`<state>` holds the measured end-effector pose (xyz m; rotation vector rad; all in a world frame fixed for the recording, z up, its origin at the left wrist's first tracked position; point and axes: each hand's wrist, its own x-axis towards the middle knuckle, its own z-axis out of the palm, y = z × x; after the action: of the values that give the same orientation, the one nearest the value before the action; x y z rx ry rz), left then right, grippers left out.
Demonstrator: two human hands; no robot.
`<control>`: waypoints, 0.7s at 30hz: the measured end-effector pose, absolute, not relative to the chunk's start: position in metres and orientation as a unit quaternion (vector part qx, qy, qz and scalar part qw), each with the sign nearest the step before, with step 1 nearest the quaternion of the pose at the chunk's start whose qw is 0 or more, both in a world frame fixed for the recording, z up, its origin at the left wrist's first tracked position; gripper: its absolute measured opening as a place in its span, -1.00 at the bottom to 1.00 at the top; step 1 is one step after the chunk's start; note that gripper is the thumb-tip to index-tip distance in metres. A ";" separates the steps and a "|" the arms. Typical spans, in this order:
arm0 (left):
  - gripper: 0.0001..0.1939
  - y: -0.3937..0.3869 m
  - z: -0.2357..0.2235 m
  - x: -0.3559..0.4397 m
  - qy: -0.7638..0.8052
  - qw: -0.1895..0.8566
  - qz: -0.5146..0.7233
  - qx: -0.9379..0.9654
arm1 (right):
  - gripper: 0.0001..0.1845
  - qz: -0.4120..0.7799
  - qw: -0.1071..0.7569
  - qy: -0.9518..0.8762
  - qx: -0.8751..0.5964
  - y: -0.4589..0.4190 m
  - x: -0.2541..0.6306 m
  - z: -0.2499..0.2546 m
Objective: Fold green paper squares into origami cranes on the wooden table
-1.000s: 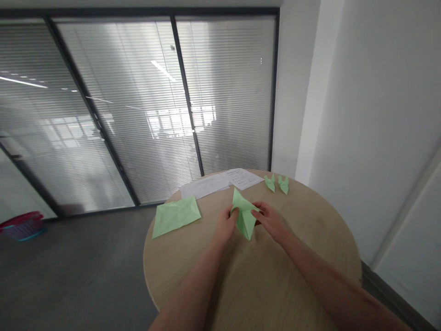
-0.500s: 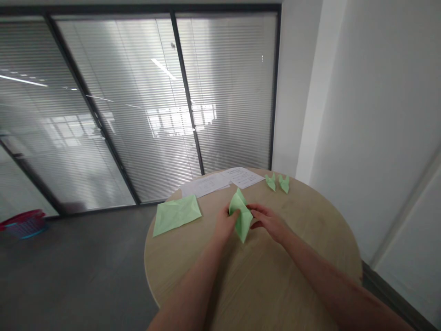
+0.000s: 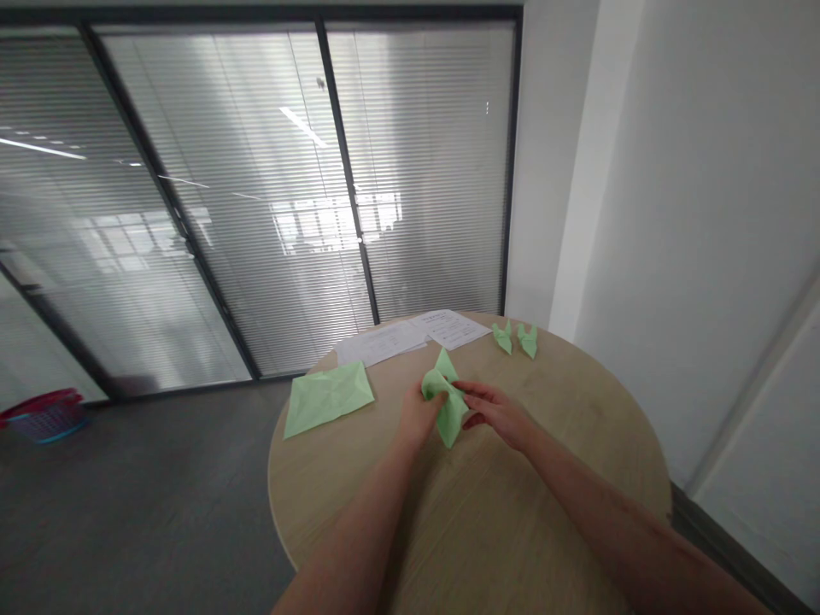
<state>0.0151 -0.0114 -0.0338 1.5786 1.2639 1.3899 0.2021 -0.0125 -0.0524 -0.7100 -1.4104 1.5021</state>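
Observation:
A partly folded sheet of light green paper (image 3: 452, 418) is held up over the round wooden table (image 3: 500, 530). My left hand (image 3: 419, 414) grips its left side, the thumb pressed on the front and the upper left flap curling over. At the paper's right edge, my right hand (image 3: 496, 410) has its fingertips closed on the fold; part of those fingers is hidden behind the paper. Two small folded green paper figures (image 3: 502, 337) stand near the table's far right edge. To the left of my hands lies a creased green paper sheet (image 3: 330, 399).
White printed sheets (image 3: 390, 340) lie along the table's far edge. Behind the table are glass partitions with blinds (image 3: 436, 171), and a white wall (image 3: 705, 213) rises on the right. A red and blue plastic basket (image 3: 48, 416) sits on the grey floor at left.
The held paper's upper left flap has bent and curled inward. My right fingers have shifted slightly left, closer against the paper.

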 end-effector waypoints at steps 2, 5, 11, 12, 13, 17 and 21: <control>-0.69 -0.010 -0.035 0.015 0.480 0.337 0.538 0.605 | -0.34 0.606 0.463 -0.579 -0.289 -0.013 0.201 -0.051; -0.69 -0.009 -0.035 0.015 0.470 0.331 0.541 0.613 | -0.34 0.598 0.463 -0.583 -0.299 -0.013 0.200 -0.051; -0.74 -0.013 -0.033 0.018 0.458 0.312 0.526 0.645 | -0.24 0.569 0.483 -0.588 -0.310 -0.011 0.196 -0.053; -0.73 -0.014 -0.032 0.019 0.454 0.319 0.522 0.648 | -0.23 0.564 0.486 -0.590 -0.312 -0.011 0.195 -0.054; -0.71 -0.016 -0.032 0.021 0.448 0.327 0.521 0.649 | -0.23 0.560 0.488 -0.591 -0.315 -0.010 0.195 -0.054; -0.63 -0.020 -0.031 0.023 0.415 0.367 0.523 0.648 | -0.23 0.548 0.495 -0.588 -0.331 -0.009 0.194 -0.055; -0.62 -0.021 -0.032 0.024 0.426 0.375 0.524 0.635 | -0.31 0.544 0.500 -0.582 -0.338 -0.009 0.194 -0.054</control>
<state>0.0238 -0.0205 -0.0318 1.6255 1.0895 1.3412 0.1943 -0.0088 -0.0542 -0.8184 -1.4082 1.3165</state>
